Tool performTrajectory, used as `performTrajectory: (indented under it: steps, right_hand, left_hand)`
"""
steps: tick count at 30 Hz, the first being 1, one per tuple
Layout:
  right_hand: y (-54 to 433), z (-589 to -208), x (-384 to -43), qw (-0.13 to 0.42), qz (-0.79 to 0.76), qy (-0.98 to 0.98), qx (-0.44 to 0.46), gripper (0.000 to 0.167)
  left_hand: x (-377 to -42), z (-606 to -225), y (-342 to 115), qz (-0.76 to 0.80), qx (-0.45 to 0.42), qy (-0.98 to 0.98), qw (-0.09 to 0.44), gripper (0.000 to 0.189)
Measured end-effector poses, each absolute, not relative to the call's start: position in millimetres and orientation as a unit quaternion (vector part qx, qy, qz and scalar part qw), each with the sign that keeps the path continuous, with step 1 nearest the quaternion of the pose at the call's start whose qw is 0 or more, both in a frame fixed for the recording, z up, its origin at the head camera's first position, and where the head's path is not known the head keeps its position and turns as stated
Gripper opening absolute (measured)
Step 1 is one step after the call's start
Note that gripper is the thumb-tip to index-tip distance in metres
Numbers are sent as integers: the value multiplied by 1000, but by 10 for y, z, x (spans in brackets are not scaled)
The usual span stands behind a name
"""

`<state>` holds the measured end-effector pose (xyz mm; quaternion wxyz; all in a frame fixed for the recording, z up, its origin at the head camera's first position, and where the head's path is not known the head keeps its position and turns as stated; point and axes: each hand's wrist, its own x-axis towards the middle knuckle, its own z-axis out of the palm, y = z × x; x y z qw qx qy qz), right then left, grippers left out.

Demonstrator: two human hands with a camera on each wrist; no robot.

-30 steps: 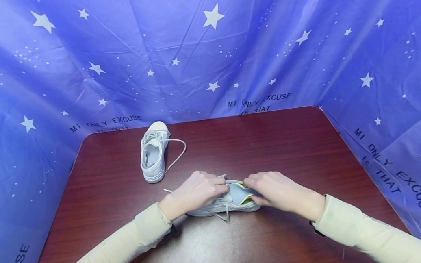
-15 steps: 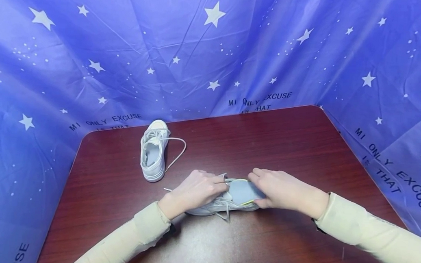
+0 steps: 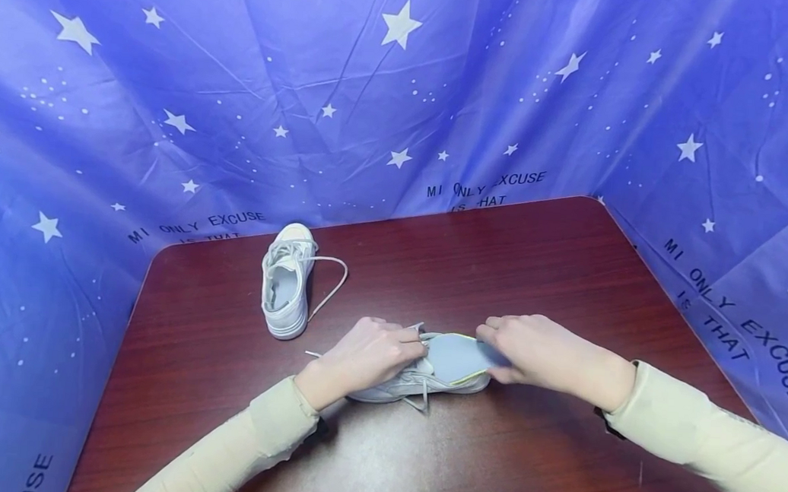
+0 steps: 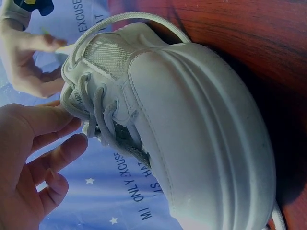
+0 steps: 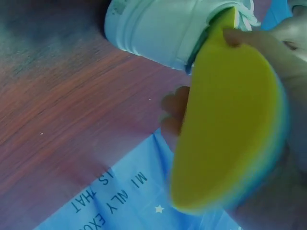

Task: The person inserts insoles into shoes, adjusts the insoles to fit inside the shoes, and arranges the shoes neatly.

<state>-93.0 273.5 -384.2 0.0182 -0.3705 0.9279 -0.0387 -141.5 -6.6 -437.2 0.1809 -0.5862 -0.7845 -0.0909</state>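
A white lace-up sneaker (image 3: 390, 392) lies on the table with its toe to the left; its side and grey laces fill the left wrist view. My left hand (image 3: 373, 355) pinches the shoe's tongue at the top of the lacing, fingertips and thumb together there. At the heel end, my right hand (image 3: 542, 357) holds an insole (image 3: 456, 357) by its edges, fingers on one side and thumb on the other. Grey on top, the insole shows a yellow underside (image 5: 225, 115) in the right wrist view. Its front part sits inside the shoe, while the heel part sticks out.
A second white sneaker (image 3: 286, 321) stands farther back on the left, its loose lace (image 3: 336, 291) looping rightward. The dark red wooden table (image 3: 537, 256) meets a blue star-printed curtain (image 3: 405, 87) behind and at the sides.
My right hand has drawn rightward with the insole, and more of its grey top shows beyond the shoe's opening. The left hand has stayed at the tongue.
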Motion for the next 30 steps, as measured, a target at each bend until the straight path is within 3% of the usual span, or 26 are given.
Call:
performTrajectory:
  steps: [10, 30]
  right_hand:
    - [2671, -3825, -984, -10, -24, 908, -418, 24]
    - [2435, -4046, -1081, -30, -26, 890, -454, 28]
  left_hand:
    - [-1407, -4382, -62, -84, -587, -785, 179, 14]
    - [-1407, -4388, -57, -72, -590, -781, 192, 14]
